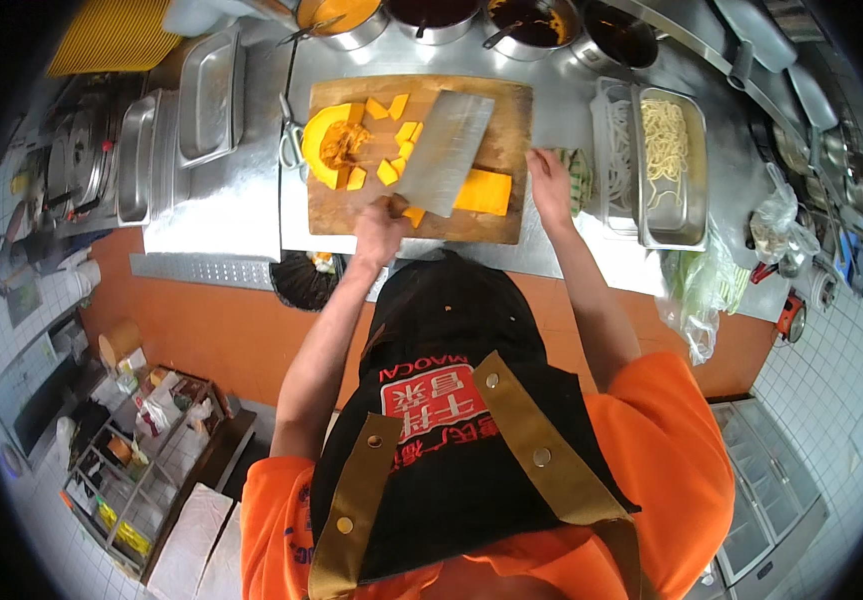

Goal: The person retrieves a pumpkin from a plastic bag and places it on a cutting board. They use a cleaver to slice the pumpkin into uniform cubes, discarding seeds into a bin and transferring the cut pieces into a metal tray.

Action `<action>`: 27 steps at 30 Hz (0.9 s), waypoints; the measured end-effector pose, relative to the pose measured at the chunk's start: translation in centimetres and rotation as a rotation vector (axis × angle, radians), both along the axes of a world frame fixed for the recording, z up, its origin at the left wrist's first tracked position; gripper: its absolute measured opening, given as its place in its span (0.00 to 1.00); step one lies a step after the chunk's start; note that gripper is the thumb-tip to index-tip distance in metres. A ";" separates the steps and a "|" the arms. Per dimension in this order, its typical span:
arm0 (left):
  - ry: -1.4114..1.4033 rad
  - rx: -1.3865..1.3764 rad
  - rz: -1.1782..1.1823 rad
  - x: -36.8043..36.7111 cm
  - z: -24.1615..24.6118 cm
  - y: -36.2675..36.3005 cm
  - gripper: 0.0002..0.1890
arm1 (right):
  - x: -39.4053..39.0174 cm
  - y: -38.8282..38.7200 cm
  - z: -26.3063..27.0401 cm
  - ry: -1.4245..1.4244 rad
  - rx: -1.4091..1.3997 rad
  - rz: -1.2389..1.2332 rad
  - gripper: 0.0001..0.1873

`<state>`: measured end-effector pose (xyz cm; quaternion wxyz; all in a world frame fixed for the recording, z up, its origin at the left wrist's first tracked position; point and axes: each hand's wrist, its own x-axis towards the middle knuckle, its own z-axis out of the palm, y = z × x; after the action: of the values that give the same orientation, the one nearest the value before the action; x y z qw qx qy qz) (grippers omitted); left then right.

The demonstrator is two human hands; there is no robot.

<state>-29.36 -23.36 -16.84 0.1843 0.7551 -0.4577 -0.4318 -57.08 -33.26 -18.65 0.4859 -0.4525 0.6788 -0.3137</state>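
My left hand [380, 229] holds the handle of a broad steel cleaver [448, 150], whose blade slants across a wooden cutting board [502, 112]. A piece of pumpkin with its stringy core [330, 142] lies at the board's left. Several orange pumpkin chunks [388, 171] are scattered between it and the blade. A larger flat pumpkin slab [485, 193] lies right of the blade, partly covered by it. My right hand [549, 180] is at the board's right edge, beside a striped green cloth [580, 180]; whether it touches the board or the cloth, I cannot tell.
Scissors [291, 142] lie left of the board. Steel pots [360, 34] of sauce line the back. An empty steel pan [210, 97] stands at the left; a pan of noodles [673, 210] stands at the right. A black-lined bin [304, 283] is below the counter edge. A person [7, 262] is at far left.
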 end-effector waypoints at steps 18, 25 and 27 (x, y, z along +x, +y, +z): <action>0.558 0.460 0.186 -20.0 -4.9 -8.8 0.17 | -8.7 2.5 -3.6 -0.238 0.392 0.320 0.24; 1.021 0.021 0.288 0.3 3.5 -5.3 0.18 | -10.7 2.8 -10.0 0.287 0.157 0.506 0.21; 0.817 -0.138 0.440 11.1 3.3 -4.4 0.18 | -10.7 2.9 -10.8 0.459 0.138 0.535 0.21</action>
<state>-18.29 -27.74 -13.54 0.4865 0.5881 -0.2042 -0.6129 -67.76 -30.32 -29.44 0.4149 -0.6390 0.6475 -0.0190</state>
